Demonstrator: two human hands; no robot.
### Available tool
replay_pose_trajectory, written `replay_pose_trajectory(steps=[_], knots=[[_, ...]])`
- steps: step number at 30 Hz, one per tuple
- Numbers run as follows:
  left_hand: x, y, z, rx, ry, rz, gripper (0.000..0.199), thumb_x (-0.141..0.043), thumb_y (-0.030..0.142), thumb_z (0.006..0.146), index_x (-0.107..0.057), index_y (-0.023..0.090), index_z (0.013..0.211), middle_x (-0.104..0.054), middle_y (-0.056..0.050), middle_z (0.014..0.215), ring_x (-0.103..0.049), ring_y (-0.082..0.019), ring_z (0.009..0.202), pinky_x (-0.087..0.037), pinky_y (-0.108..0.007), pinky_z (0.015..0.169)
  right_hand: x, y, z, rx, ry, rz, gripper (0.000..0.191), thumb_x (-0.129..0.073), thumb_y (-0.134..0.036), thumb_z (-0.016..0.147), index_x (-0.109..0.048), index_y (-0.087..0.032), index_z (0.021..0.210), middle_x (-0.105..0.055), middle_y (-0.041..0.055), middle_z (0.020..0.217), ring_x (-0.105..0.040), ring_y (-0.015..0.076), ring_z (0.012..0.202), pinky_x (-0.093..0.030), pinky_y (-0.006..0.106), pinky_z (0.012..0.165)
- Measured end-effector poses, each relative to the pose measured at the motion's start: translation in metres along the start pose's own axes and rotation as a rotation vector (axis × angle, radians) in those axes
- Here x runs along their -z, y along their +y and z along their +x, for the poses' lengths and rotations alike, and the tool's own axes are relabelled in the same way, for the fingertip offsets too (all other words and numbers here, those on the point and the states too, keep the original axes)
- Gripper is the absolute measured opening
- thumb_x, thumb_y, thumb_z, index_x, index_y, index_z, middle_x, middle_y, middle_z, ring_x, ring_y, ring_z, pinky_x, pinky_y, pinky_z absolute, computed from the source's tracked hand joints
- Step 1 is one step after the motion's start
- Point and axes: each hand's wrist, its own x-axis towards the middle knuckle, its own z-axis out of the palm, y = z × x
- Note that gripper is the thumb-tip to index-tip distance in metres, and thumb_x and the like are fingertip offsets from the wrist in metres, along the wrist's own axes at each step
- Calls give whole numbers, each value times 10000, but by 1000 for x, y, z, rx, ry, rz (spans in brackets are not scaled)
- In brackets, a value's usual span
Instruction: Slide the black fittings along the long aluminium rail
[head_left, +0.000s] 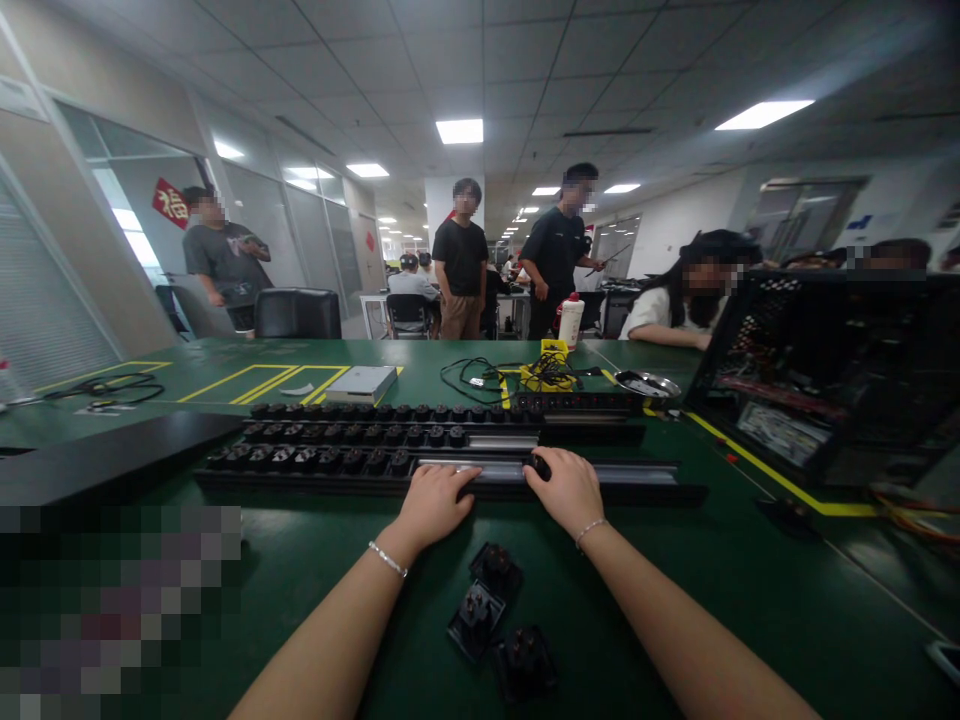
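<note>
A long black rail (637, 475) lies across the green table, with a row of round black socket modules (330, 459) filling its left part. My left hand (436, 500) rests on the rail just right of that row, fingers spread and holding nothing visible. My right hand (568, 488) has its fingers curled round a small black module (538, 464) at the rail's channel. Two similar rails with modules lie behind. Nearer me, between my forearms, are three loose black plug modules (476, 612), prongs up.
An open computer case (817, 390) stands at the right. Behind the rails are a white box (361, 384), tangled black cables, a yellow bin (554, 348), a metal dish (646, 384) and a bottle (571, 322). A dark panel lies at left. Several people are beyond the table.
</note>
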Motion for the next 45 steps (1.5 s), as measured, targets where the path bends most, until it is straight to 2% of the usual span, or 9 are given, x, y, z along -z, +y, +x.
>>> replay_pose_trajectory(steps=[6, 15, 20, 33, 40, 45], knots=[[0, 0, 0, -8, -1, -3, 421, -470, 333, 829, -475, 345, 1250, -636, -14, 1047, -553, -195, 1006, -345, -363, 915, 4, -4, 0, -65, -18, -10, 281, -494, -425, 787, -634, -282, 984, -634, 37, 1074, -510, 227, 1026, -269, 438, 943], [0, -1, 0, -6, 7, -4, 410, -466, 319, 829, -489, 334, 1238, -642, -13, 1036, -557, -190, 994, -351, -358, 905, 6, -2, 3, -74, -37, -19, 288, -506, -414, 773, -640, -267, 982, -644, 47, 1045, -521, 221, 988, -321, 380, 876], [0, -1, 0, -7, 8, -7, 404, -458, 318, 831, -496, 327, 1233, -642, -18, 1046, -557, -192, 997, -350, -360, 914, 9, 7, 6, -106, -76, -18, 279, -506, -401, 766, -639, -263, 968, -663, 43, 956, -551, 213, 956, -335, 367, 855], [1, 0, -1, -8, 14, -11, 405, -464, 311, 829, -502, 324, 1231, -641, -20, 1055, -556, -192, 998, -357, -363, 918, 12, 12, 7, -101, -64, -4, 284, -518, -392, 748, -650, -250, 956, -669, 48, 944, -565, 215, 941, -367, 328, 835], [0, -1, 0, -1, 4, -10, 408, -479, 317, 824, -504, 322, 1231, -644, -16, 1055, -550, -189, 1022, -346, -354, 936, 13, 18, 9, -126, -99, 12, 307, -503, -375, 754, -639, -228, 987, -662, 70, 931, -571, 214, 930, -393, 295, 762], [0, -1, 0, 2, 11, -7, 405, -476, 325, 825, -506, 323, 1229, -647, -17, 1040, -557, -191, 1006, -349, -356, 927, 13, 21, 9, -103, -97, -36, 287, -502, -381, 765, -633, -228, 970, -661, 68, 932, -574, 208, 921, -371, 323, 819]])
